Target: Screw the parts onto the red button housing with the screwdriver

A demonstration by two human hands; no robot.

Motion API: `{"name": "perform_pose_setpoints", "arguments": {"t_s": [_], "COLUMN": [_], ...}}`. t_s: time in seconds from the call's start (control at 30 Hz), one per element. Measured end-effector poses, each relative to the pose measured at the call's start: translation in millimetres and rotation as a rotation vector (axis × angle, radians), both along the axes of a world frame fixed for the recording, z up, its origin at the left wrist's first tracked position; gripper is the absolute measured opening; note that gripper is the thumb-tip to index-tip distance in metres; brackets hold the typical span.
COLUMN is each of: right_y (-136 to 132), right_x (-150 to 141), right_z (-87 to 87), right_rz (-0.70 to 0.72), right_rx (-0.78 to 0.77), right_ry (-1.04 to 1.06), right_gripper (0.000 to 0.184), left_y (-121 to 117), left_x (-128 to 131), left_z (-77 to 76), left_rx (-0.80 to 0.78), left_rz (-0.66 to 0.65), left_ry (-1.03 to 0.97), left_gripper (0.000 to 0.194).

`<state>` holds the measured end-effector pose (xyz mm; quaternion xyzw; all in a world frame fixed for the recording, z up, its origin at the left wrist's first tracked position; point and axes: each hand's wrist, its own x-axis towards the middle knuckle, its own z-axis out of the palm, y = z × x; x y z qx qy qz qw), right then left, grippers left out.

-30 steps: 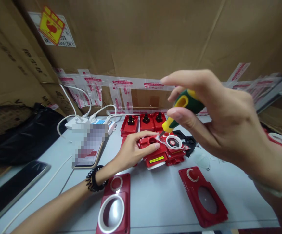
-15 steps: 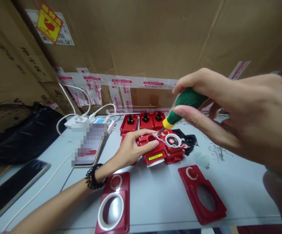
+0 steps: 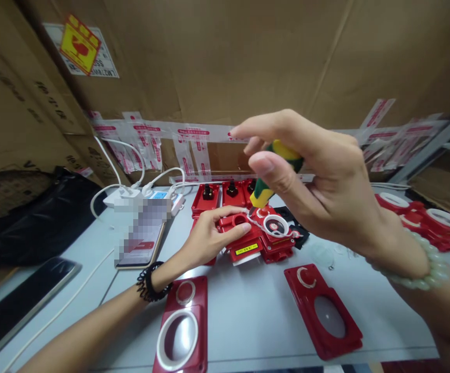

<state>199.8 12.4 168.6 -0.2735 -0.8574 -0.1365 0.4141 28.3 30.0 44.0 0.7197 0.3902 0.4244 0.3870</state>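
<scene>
My right hand [image 3: 314, 181] is closed around a screwdriver [image 3: 263, 192] with a green and yellow handle, its index finger lifted away. The blade points down at a white cord or strip at the back edge of a red housing [image 3: 264, 243]; whether it touches is hard to tell. My left hand [image 3: 209, 235] grips that housing from the left, thumb on top and fingers behind. The housing carries a white ring [image 3: 276, 225] over a dark round part and a yellow label [image 3: 247, 249]. In front lie two red cover plates, left [image 3: 199, 331] and right [image 3: 322, 311].
Red boxes with black knobs [image 3: 231, 190] stand behind the housing. A phone [image 3: 143, 243] and a power strip [image 3: 177, 202] with white cables are at left, near a dark slab-like device [image 3: 23, 305]. More red parts [image 3: 415, 215] lie at right. Cardboard [image 3: 225, 62] walls the back.
My right hand has moved left and turned, and the screwdriver stands more upright with its handle further left. Red parts at the far right have come into view. My left hand stays on the housing.
</scene>
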Motion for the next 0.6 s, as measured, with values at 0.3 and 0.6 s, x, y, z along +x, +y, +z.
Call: {"name": "perform_pose_setpoints", "arguments": {"t_s": [0.3, 0.6], "right_y": [-10, -9], "right_x": [16, 15], "right_z": [11.2, 22.7], "right_rz": [0.055, -0.193], "right_rx": [-0.206, 0.033], "right_ry": [-0.203, -0.174], "right_gripper": [0.025, 0.034], "left_y": [1, 0], "left_x": [0, -1], "left_z": [-1.7, -1.6], "left_rx": [0.031, -0.031], "left_rz": [0.002, -0.022], "left_ry": [0.017, 0.002], "left_gripper": [0.031, 0.031]}}
